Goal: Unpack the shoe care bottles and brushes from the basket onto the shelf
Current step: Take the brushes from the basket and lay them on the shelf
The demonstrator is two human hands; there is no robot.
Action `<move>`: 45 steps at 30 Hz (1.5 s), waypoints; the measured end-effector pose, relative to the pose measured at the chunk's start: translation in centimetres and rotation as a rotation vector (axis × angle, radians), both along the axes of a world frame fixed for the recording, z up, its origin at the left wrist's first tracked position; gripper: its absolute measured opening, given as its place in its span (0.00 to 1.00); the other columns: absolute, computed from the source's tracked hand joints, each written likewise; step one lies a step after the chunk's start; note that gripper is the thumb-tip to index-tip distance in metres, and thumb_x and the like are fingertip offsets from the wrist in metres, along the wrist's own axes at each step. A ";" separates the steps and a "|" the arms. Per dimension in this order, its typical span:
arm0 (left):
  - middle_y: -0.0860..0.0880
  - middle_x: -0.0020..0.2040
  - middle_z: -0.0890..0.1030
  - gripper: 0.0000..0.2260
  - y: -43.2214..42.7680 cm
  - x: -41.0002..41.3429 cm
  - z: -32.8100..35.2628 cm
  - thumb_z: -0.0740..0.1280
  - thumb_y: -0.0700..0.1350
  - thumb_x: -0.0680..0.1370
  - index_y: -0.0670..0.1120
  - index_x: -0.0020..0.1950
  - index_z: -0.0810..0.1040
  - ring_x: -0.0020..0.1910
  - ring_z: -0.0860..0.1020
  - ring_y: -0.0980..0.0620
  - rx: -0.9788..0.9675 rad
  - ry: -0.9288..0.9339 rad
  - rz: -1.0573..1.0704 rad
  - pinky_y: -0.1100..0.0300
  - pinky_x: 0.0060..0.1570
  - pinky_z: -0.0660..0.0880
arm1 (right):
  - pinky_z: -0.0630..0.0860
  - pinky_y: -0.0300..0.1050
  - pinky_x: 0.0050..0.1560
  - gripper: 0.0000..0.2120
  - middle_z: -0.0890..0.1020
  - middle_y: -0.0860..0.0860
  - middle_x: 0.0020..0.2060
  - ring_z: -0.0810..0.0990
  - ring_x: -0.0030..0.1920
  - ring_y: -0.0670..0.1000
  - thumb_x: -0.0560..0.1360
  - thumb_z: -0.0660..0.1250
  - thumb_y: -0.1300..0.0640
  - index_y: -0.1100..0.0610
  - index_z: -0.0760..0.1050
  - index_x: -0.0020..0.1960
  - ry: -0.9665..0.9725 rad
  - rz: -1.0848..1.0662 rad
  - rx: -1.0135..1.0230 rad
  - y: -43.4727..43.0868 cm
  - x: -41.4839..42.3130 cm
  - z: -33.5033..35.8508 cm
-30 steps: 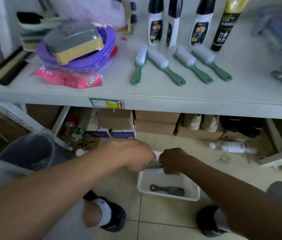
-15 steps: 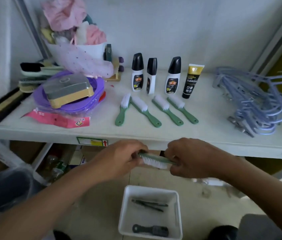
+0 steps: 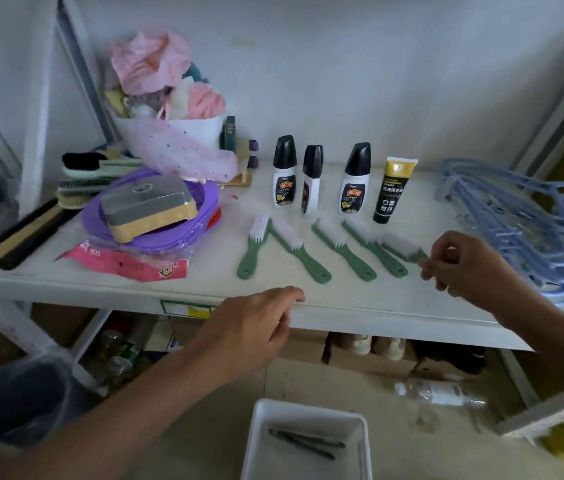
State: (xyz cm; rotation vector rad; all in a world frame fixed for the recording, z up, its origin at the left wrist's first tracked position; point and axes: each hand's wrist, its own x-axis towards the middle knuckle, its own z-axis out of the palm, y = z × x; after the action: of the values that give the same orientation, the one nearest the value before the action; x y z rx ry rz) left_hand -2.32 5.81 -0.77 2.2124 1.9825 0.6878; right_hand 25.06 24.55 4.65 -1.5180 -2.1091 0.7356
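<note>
On the white shelf (image 3: pixel 204 285) lie several green brushes with white bristles (image 3: pixel 343 247) in a row. Behind them stand three white bottles with black caps (image 3: pixel 284 173) and a black-and-gold tube (image 3: pixel 391 190). My right hand (image 3: pixel 464 268) holds the handle of one more green brush (image 3: pixel 402 247) at the right end of the row, low over the shelf. My left hand (image 3: pixel 256 327) hovers empty, fingers apart, at the shelf's front edge. The white basket (image 3: pixel 266 431) sits on the floor below with thin dark tools (image 3: pixel 305 441) in it.
A purple tub with a grey-and-tan block (image 3: pixel 149 209), a red packet and dark brushes fill the shelf's left. A pink-stuffed container (image 3: pixel 169 109) stands behind. Blue hangers (image 3: pixel 523 223) lie at the right. Boxes, shoes and a clear bottle (image 3: pixel 440 393) sit under the shelf; a grey bin (image 3: pixel 14 400) stands left.
Both hands lifted a green brush out of the basket. My left hand let go and my right hand carried the brush up to the right end of the row on the shelf.
</note>
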 end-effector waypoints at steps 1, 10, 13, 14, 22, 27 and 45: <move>0.58 0.50 0.81 0.16 -0.1 0.1 -0.1 0.61 0.48 0.80 0.55 0.68 0.71 0.36 0.78 0.58 0.010 0.035 -0.016 0.57 0.41 0.78 | 0.80 0.49 0.37 0.06 0.85 0.50 0.34 0.82 0.32 0.49 0.76 0.71 0.58 0.56 0.74 0.44 -0.039 -0.019 0.021 0.4 0.1 -0.3; 0.58 0.46 0.80 0.15 -0.2 -0.1 -0.3 0.62 0.47 0.79 0.55 0.66 0.71 0.33 0.76 0.57 0.050 0.085 -0.033 0.55 0.37 0.78 | 0.76 0.46 0.43 0.12 0.80 0.50 0.49 0.79 0.46 0.52 0.74 0.71 0.54 0.50 0.75 0.56 -0.379 0.086 0.123 1.2 -0.5 -1.7; 0.58 0.48 0.81 0.16 -0.3 -0.1 -0.3 0.62 0.47 0.79 0.55 0.66 0.72 0.34 0.78 0.55 0.043 0.087 -0.036 0.55 0.38 0.78 | 0.78 0.49 0.50 0.14 0.80 0.51 0.51 0.79 0.48 0.52 0.74 0.70 0.53 0.50 0.75 0.58 -0.435 0.092 0.142 1.2 -0.8 -1.7; 0.58 0.49 0.81 0.16 -0.3 -0.1 -0.3 0.62 0.47 0.79 0.55 0.66 0.72 0.35 0.79 0.55 0.040 0.089 -0.039 0.54 0.38 0.79 | 0.78 0.49 0.51 0.14 0.79 0.51 0.51 0.78 0.49 0.52 0.74 0.70 0.53 0.50 0.76 0.59 -0.448 0.094 0.145 1.2 -0.8 -1.8; 0.58 0.51 0.81 0.15 -0.3 0.0 -0.3 0.59 0.48 0.80 0.56 0.67 0.70 0.35 0.78 0.55 0.040 0.110 -0.070 0.52 0.39 0.78 | 0.79 0.52 0.54 0.17 0.79 0.51 0.55 0.78 0.53 0.53 0.74 0.69 0.51 0.51 0.76 0.63 -0.510 0.091 0.176 0.2 -0.8 -1.6; 0.59 0.50 0.80 0.15 -0.4 -0.2 -0.2 0.59 0.48 0.81 0.55 0.68 0.70 0.34 0.77 0.56 0.048 0.131 -0.076 0.54 0.38 0.78 | 0.78 0.47 0.41 0.12 0.77 0.49 0.53 0.76 0.48 0.50 0.76 0.67 0.51 0.50 0.76 0.59 -0.451 0.187 0.408 -2.3 -1.6 -1.3; 0.50 0.57 0.81 0.15 -2.2 0.3 -1.5 0.64 0.52 0.79 0.52 0.65 0.75 0.54 0.81 0.46 -0.446 0.313 -0.126 0.54 0.49 0.78 | 0.66 0.44 0.30 0.09 0.79 0.49 0.37 0.77 0.34 0.55 0.80 0.56 0.46 0.50 0.69 0.48 -0.562 0.489 0.367 -12.7 -6.9 -6.2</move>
State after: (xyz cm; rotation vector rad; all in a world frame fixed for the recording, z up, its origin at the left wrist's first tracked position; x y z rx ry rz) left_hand -2.06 3.65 -2.22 2.2294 1.8609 -0.1207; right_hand 18.18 11.89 -1.53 -1.0943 -2.8875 0.0300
